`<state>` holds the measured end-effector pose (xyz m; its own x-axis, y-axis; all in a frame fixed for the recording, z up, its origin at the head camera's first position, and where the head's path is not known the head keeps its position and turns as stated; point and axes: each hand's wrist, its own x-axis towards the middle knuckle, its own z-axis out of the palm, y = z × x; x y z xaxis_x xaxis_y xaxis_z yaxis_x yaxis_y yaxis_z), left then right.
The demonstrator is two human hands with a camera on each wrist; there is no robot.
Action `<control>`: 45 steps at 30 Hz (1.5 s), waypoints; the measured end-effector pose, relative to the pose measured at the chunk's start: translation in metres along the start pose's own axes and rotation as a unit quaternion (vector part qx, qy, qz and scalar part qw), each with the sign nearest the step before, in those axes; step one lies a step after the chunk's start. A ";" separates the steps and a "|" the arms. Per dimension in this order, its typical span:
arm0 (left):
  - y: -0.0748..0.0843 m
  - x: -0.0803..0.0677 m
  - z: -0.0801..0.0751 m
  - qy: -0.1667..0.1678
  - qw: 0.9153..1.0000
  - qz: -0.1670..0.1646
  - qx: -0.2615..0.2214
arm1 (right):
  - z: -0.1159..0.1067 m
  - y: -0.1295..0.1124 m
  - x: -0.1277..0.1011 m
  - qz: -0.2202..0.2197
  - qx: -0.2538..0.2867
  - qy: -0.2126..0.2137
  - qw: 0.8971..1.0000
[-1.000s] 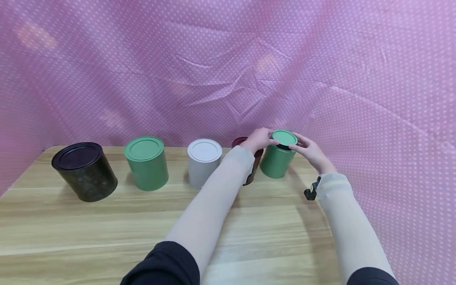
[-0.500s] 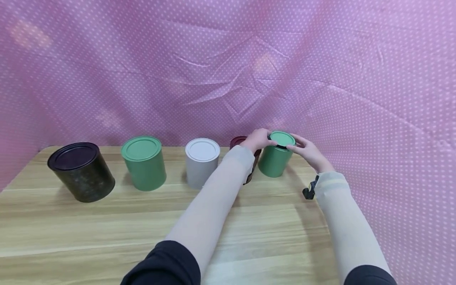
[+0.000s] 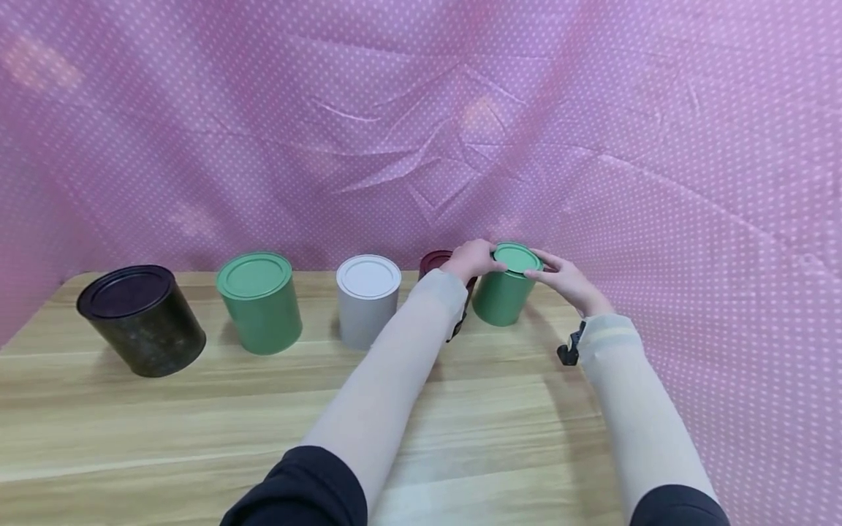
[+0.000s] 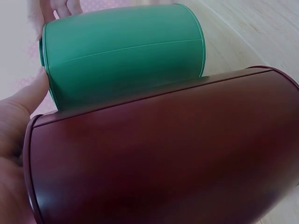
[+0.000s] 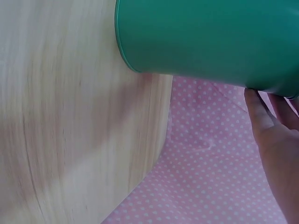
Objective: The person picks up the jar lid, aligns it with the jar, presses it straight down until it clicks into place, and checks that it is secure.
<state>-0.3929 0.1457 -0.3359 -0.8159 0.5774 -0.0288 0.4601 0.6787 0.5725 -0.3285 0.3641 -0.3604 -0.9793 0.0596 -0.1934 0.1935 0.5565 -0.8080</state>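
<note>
Hands grip the flat green lid (image 3: pixel 517 258) of the small green metal tin (image 3: pixel 503 296), left hand (image 3: pixel 470 258) and right hand (image 3: pixel 564 280) pinching opposite rims; the tin stands just beside a dark red tin (image 3: pixel 439 261) on the desk (image 3: pixel 197 409); pressing evenly would seat it squarely.

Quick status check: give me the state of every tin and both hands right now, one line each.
Small green tin: upright, lid on, both hands at its lid.
Left hand: fingers curled on the lid's rim.
Right hand: fingers on the lid's rim.
Dark red tin: upright, lidded.
White tin: upright, lidded.
Large green tin: upright, lidded.
Black tin: upright, lidded.
</note>
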 end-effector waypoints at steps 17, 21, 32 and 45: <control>-0.005 0.000 0.004 -0.001 1.000 0.002 0.004 | 0.008 0.009 -0.005 -0.032 0.037 0.002 0.999; -0.005 0.001 0.007 0.006 1.000 -0.003 0.001 | 0.009 0.012 -0.005 -0.041 0.048 0.001 0.998; -0.006 0.000 0.010 0.029 0.999 -0.013 -0.006 | 0.012 0.013 -0.001 -0.066 0.089 -0.013 0.994; -0.004 0.000 0.012 0.039 0.999 -0.020 -0.007 | 0.011 0.009 -0.002 -0.071 0.123 -0.037 0.989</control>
<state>-0.3906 0.1481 -0.3478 -0.8586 0.5125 0.0112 0.4220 0.6943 0.5830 -0.3243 0.3598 -0.3740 -0.9924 -0.0705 -0.1010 0.0717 0.3355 -0.9393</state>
